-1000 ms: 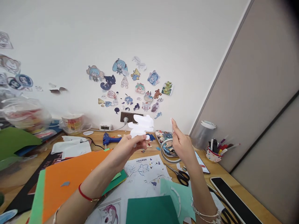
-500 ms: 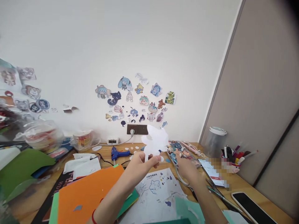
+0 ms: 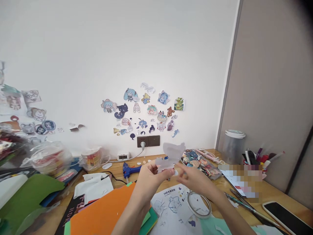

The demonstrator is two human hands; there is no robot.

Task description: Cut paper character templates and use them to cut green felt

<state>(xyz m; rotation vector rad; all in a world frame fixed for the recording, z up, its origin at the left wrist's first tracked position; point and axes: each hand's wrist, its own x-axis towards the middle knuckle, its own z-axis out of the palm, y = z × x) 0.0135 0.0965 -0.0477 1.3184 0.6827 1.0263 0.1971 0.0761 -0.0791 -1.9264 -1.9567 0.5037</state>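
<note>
- White paper cutout (image 3: 171,156): a flat, lobed shape with rounded bumps along its top edge, plain and unprinted.
- It is held upright above the tabletop, just below the middle of the frame, motion-blurred.
- Its lower edge is pinched in the left hand's (image 3: 149,176) grip.

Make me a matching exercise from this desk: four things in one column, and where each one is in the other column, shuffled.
Things:
1. white cutout
2. glue gun
3. tape ring
4. phone

Places:
A. lying on the printed sheet, below the right hand
B. on the desk's far right edge
C. pinched in the left hand
D. on the desk under the wall socket

Pairs: 1-C, 2-D, 3-A, 4-B
</note>
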